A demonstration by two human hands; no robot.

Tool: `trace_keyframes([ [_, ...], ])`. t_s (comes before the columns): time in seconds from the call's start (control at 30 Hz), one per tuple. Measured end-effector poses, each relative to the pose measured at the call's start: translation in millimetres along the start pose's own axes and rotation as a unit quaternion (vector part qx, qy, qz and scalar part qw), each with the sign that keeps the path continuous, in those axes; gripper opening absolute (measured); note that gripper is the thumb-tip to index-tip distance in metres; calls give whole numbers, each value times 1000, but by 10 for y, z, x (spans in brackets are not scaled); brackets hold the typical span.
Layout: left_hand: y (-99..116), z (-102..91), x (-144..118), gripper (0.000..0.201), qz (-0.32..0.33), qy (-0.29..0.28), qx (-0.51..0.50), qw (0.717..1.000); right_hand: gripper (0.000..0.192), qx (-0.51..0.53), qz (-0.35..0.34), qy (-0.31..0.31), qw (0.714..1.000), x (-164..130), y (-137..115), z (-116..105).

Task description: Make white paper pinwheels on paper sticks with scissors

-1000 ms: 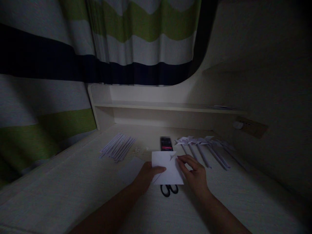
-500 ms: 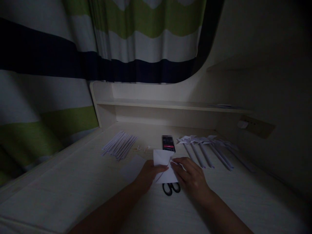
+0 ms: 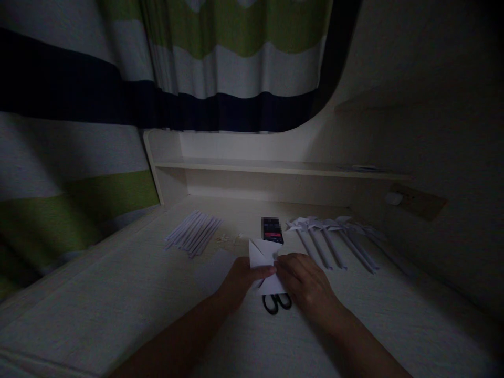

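A white square of paper (image 3: 260, 255) with slits cut toward its middle is held up between both hands. My left hand (image 3: 241, 281) grips it from the left, thumb pressed near the centre. My right hand (image 3: 305, 278) pinches the paper at its middle right, fingers bent over; the fingertips are partly hidden. Below the paper, the black handles of scissors (image 3: 271, 304) show on the desk, their blades covered. Some flat white paper (image 3: 214, 269) lies just left of my left hand.
Rolled paper sticks (image 3: 192, 233) lie in a bundle at the left. Small pale bits (image 3: 226, 240) are beside them. A phone (image 3: 271, 231) lies behind the paper. Several paper pinwheels on sticks (image 3: 318, 241) rest at the right. A shelf (image 3: 252, 167) spans the back.
My right fingers have closed in further on the paper's middle, and my left thumb has slid slightly right. The slit at the paper's upper left now shows more clearly.
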State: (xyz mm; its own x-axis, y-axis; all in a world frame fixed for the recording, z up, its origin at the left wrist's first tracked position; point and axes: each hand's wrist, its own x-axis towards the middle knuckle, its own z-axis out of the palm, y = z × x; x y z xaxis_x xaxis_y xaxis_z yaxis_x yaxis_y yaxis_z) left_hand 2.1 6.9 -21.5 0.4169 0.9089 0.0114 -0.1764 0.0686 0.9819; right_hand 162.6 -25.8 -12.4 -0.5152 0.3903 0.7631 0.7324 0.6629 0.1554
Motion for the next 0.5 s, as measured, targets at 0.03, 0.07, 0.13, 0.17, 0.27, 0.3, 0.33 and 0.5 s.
trace_keyframes([
  [0.03, -4, 1, 4, 27, -2, 7, 5, 1000, 20, 2, 0, -3, 1000, -1, -2, 5],
  [0.07, -9, 3, 8, 28, -5, 13, 9, 1000, 20, 5, 0, -3, 1000, -3, -4, 11],
  [0.13, -16, 4, 14, 30, -7, 20, 10, 1000, 21, 15, 0, 4, 1000, -14, -4, 21],
  [0.17, -18, 4, 17, 31, -2, 25, 7, 1000, 22, 26, 9, 10, 1000, -20, -3, 24],
  [0.27, -12, -2, 21, 31, 5, 51, 3, 999, 27, 83, 102, 48, 990, -35, 14, 26],
  [0.3, -9, -6, 22, 30, 3, 65, 9, 998, 28, 113, 153, 65, 980, -36, 21, 30],
  [0.33, -7, -9, 23, 29, 1, 79, 18, 997, 27, 149, 210, 81, 963, -36, 29, 39],
  [0.5, -37, 14, 25, 27, 4, 109, 65, 992, 25, 353, 424, 79, 830, -37, 26, 193],
])
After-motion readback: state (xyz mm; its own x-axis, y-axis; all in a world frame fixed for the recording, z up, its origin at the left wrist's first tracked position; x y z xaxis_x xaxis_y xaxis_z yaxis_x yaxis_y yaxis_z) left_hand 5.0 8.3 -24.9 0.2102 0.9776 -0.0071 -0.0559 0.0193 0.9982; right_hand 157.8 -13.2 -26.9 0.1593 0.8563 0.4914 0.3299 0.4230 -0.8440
